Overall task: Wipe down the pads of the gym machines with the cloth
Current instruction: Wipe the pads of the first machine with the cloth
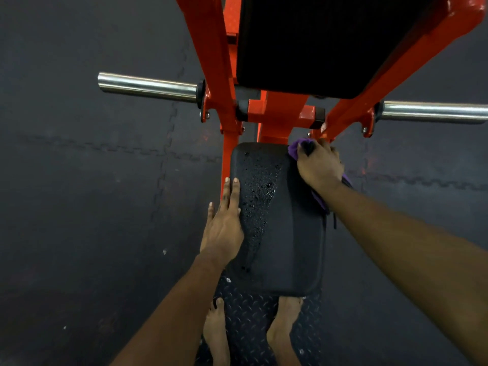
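Purple cloth (292, 151) is bunched at the far right corner of the lower black pad (287, 233), with a tail of it trailing down the pad's right edge beneath the wrist. The right grip (318, 166) is closed round the cloth, fingers curled over it and pressing it to the pad corner. The left grip (224, 223) holds nothing: fingers straight and together, laid flat along the pad's left edge. Droplets (261, 186) of liquid cover a band across the pad's left and middle surface; the right part looks matt. A larger upper black pad (303, 43) sits beyond it, carried in the orange frame (211, 54). One chrome peg (148, 87) projects from the frame on the left side of the view, a second chrome peg (433, 112) on the right. Bare feet (284, 326) stand on a diamond-pattern footplate (250, 320) beneath the lower pad. Dark interlocking floor mats (79, 180) surround the machine.
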The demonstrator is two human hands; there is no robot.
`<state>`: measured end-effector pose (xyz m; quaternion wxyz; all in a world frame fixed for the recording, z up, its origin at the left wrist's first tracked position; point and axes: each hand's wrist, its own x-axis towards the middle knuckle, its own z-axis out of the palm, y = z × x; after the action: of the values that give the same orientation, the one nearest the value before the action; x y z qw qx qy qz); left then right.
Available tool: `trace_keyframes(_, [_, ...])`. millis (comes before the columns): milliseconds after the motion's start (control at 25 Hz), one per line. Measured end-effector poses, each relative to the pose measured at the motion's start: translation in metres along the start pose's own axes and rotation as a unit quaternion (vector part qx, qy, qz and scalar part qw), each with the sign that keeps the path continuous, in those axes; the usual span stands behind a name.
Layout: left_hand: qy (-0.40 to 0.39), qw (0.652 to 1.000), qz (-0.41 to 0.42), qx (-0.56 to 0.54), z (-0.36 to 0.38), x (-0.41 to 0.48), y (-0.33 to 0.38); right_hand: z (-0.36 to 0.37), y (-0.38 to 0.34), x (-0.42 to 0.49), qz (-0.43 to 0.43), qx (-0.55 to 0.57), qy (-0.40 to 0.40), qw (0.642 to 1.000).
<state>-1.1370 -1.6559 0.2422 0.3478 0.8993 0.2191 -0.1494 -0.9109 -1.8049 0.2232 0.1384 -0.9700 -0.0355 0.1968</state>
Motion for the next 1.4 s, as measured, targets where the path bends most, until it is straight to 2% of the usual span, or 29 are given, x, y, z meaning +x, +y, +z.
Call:
trace_keyframes(80, [0.003, 1.0, -0.01, -0.005, 0.001, 0.0, 0.002, -0.006, -0.029, 0.02, 0.04, 0.009, -0.023, 0.999])
trace_keyframes(120, [0.003, 1.0, -0.015, -0.012, 0.003, -0.001, 0.003, -0.005, -0.045, 0.024, 0.027, -0.008, -0.036, 0.999])
trace_keyframes(160, [0.002, 1.0, -0.017, -0.019, 0.004, -0.001, 0.003, -0.001, -0.06, 0.024, -0.008, -0.026, -0.042, 0.999])
trace_keyframes(280, [0.002, 0.999, -0.029, -0.045, 0.0, -0.003, 0.009, 0.014, -0.074, -0.018, -0.208, -0.017, -0.039, 0.977])
trace_keyframes(360, [0.001, 0.997, -0.042, -0.058, -0.002, -0.004, 0.012, 0.013, -0.044, -0.049, -0.301, -0.001, -0.025, 0.953])
trace_keyframes(440, [0.006, 0.997, -0.049, -0.066, -0.004, -0.005, 0.017, 0.006, 0.0, -0.067, -0.342, -0.031, -0.017, 0.939])
trace_keyframes(520, [0.028, 0.994, -0.061, -0.084, -0.002, -0.007, 0.02, 0.0, 0.025, -0.062, -0.308, -0.05, -0.009, 0.95])
trace_keyframes(560, [0.043, 0.992, -0.075, -0.097, -0.001, -0.009, 0.02, -0.002, 0.021, -0.054, -0.265, -0.053, 0.003, 0.963])
trace_keyframes(680, [0.081, 0.981, -0.105, -0.142, 0.004, -0.023, 0.014, 0.0, -0.042, -0.016, -0.062, 0.013, -0.012, 0.998])
trace_keyframes(720, [0.089, 0.979, -0.105, -0.147, 0.004, -0.029, 0.013, 0.003, -0.069, -0.008, -0.045, 0.031, -0.038, 0.998])
trace_keyframes(760, [0.096, 0.978, -0.106, -0.15, 0.004, -0.034, 0.011, 0.011, -0.09, -0.006, -0.071, 0.023, -0.064, 0.995])
trace_keyframes(840, [0.096, 0.975, -0.117, -0.16, 0.001, -0.041, 0.01, 0.032, -0.105, -0.022, -0.205, -0.028, -0.076, 0.975])
trace_keyframes(960, [0.099, 0.969, -0.126, -0.19, 0.0, -0.049, 0.01, 0.03, -0.058, -0.058, -0.376, -0.078, -0.048, 0.922])
trace_keyframes(1040, [0.093, 0.965, -0.135, -0.204, 0.001, -0.052, 0.011, 0.014, -0.011, -0.067, -0.429, -0.095, -0.068, 0.895])
trace_keyframes(1120, [0.088, 0.964, -0.138, -0.211, 0.002, -0.054, 0.008, 0.003, 0.007, -0.061, -0.383, -0.069, -0.068, 0.919])
trace_keyframes(1200, [0.081, 0.962, -0.134, -0.222, 0.002, -0.056, 0.005, 0.005, -0.023, -0.047, -0.24, -0.018, -0.036, 0.97])
trace_keyframes(1240, [0.078, 0.96, -0.134, -0.232, 0.003, -0.058, 0.002, 0.011, -0.049, -0.04, -0.16, 0.008, -0.033, 0.986])
trace_keyframes(1280, [0.077, 0.958, -0.135, -0.242, 0.004, -0.058, -0.002, 0.018, -0.077, -0.037, -0.119, 0.019, -0.042, 0.992])
trace_keyframes(1320, [0.078, 0.956, -0.138, -0.247, 0.005, -0.06, -0.006, 0.025, -0.1, -0.04, -0.12, 0.019, -0.051, 0.991])
trace_keyframes(1400, [0.078, 0.953, -0.146, -0.254, 0.008, -0.063, -0.011, 0.041, -0.108, -0.056, -0.234, -0.03, -0.05, 0.971])
